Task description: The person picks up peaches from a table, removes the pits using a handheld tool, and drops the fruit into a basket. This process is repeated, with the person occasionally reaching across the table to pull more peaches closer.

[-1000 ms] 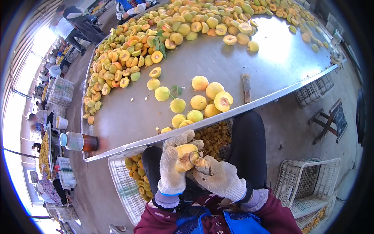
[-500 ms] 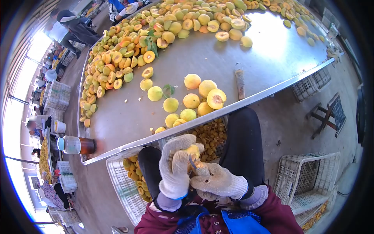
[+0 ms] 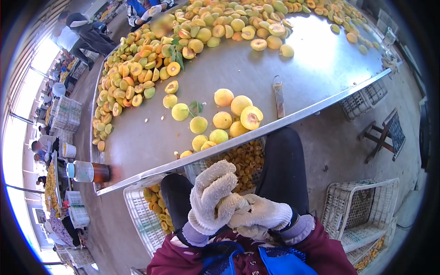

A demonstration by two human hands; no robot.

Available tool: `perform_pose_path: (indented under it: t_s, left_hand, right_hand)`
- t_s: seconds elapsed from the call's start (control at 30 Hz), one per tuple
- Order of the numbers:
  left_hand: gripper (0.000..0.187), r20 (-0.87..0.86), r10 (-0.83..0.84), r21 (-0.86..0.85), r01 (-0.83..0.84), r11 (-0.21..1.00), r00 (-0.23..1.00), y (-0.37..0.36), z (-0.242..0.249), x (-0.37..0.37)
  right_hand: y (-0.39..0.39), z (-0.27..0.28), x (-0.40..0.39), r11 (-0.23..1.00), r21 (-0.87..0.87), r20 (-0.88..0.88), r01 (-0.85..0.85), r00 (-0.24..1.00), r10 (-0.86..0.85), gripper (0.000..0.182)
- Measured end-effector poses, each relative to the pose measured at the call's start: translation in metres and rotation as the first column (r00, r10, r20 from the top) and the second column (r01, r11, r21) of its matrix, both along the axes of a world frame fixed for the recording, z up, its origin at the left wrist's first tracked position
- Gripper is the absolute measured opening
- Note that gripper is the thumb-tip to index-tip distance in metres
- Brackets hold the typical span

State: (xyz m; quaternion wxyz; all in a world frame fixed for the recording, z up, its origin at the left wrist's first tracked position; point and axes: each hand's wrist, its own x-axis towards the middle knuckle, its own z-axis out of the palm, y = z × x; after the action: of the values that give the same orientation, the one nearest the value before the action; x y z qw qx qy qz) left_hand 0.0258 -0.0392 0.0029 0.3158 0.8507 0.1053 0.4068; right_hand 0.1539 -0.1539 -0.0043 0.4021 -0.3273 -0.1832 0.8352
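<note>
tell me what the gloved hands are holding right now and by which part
Cannot be told: the left hand and right hand are closed tight together over the lap, and the gloves hide whatever is between them.

The metal surface (image 3: 293, 78) carries a long bank of whole and halved peaches (image 3: 192, 32) along its far side. Near the front edge sits a small cluster of peaches (image 3: 227, 120), 1 cut half (image 3: 251, 118) facing up, with a leafy sprig (image 3: 196, 107) beside them. A wooden-handled tool (image 3: 277, 95) lies just right of the cluster. A capped jar (image 3: 88, 172) lies on its side at the left corner.
</note>
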Motion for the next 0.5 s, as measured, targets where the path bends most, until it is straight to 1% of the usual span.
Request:
perform_pose_path:
  t_s: [0.03,0.07,0.1,0.13,0.17,0.2,0.27,0.33,0.37,0.4,0.43,0.47,0.5]
  left_hand:
    - [0.035,-0.1,0.032,0.014,-0.031,0.999,0.994,0.003,0.003,0.0]
    - [0.035,-0.101,0.033,0.015,-0.032,0.999,0.994,0.002,0.008,0.0]
    - [0.035,-0.228,0.001,-0.394,-0.093,0.915,0.974,0.001,0.016,0.002]
    - [0.035,-0.327,-0.081,-0.72,-0.192,0.667,0.942,0.001,0.019,0.004]
    - [0.035,-0.243,-0.074,-0.82,-0.164,0.549,0.967,0.001,0.012,0.006]
    - [0.035,-0.241,-0.076,-0.819,-0.16,0.551,0.968,0.002,0.008,0.005]
    - [0.035,-0.199,-0.101,-0.658,-0.057,0.751,0.975,0.004,0.0,0.0]
    - [0.034,-0.181,-0.13,-0.662,-0.023,0.749,0.975,0.01,0.001,-0.001]
    - [0.025,-0.174,-0.125,-0.508,0.02,0.861,0.977,0.013,0.003,-0.001]
    - [0.02,-0.167,-0.12,-0.33,0.059,0.942,0.979,0.016,0.005,0.0]
    - [0.021,-0.085,-0.108,-0.415,0.063,0.908,0.991,0.012,0.0,0.001]
    - [0.022,-0.127,-0.105,-0.361,0.052,0.931,0.986,0.015,0.001,0.001]
    - [0.023,-0.165,-0.102,-0.544,-0.004,0.839,0.981,0.011,0.003,0.0]
  right_hand:
    - [0.001,-0.003,0.0,1.0,-0.023,-0.021,-0.016,1.0,0.016,0.021]
    - [0.002,-0.005,-0.002,1.0,-0.022,-0.021,-0.017,1.0,0.017,0.021]
    - [0.004,-0.006,-0.004,0.998,-0.049,-0.002,0.034,0.999,-0.034,0.021]
    - [0.007,-0.006,-0.006,0.993,-0.076,0.019,0.085,0.996,-0.084,0.021]
    - [0.01,0.003,-0.008,0.988,-0.111,0.171,0.105,0.982,-0.085,0.018]
    - [0.01,0.002,-0.007,0.988,-0.108,0.173,0.108,0.981,-0.088,0.018]
    - [0.006,-0.005,-0.001,0.995,-0.094,-0.074,0.046,0.996,-0.053,0.015]
    - [0.003,-0.013,-0.003,0.996,-0.059,-0.077,0.063,0.995,-0.067,0.015]
    - [0.001,-0.016,-0.005,0.997,-0.022,-0.084,0.075,0.993,-0.077,0.015]
    - [0.0,-0.014,-0.007,0.997,-0.012,-0.081,0.074,0.994,-0.075,0.015]
    - [0.0,-0.01,-0.008,0.996,-0.064,-0.1,0.069,0.992,-0.075,0.015]
    - [0.002,-0.005,-0.007,0.992,-0.107,-0.112,0.062,0.991,-0.074,0.015]
    - [0.004,-0.001,-0.007,0.988,-0.148,-0.086,0.049,0.994,-0.062,0.015]
